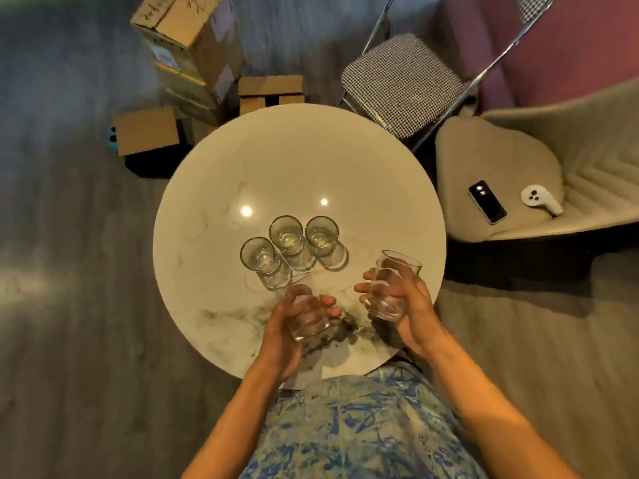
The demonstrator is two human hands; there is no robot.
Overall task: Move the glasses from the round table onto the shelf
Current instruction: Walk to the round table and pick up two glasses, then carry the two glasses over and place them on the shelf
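Observation:
Three clear glasses stand upright in a cluster on the white round table [297, 160]: one at the left [260, 254], one in the middle [286, 234], one at the right [322, 235]. My left hand [294, 323] grips a fourth clear glass [306, 314], lifted above the table's near part. My right hand [403, 299] is wrapped around a fifth glass [394, 285], tilted, over the table's near right edge. No shelf is in view.
A folding chair with a checked seat [403, 86] stands behind the table. A beige armchair [498, 181] at the right carries a phone [487, 202] and a white controller [541, 200]. Cardboard boxes [193, 46] are stacked at the back left on the floor.

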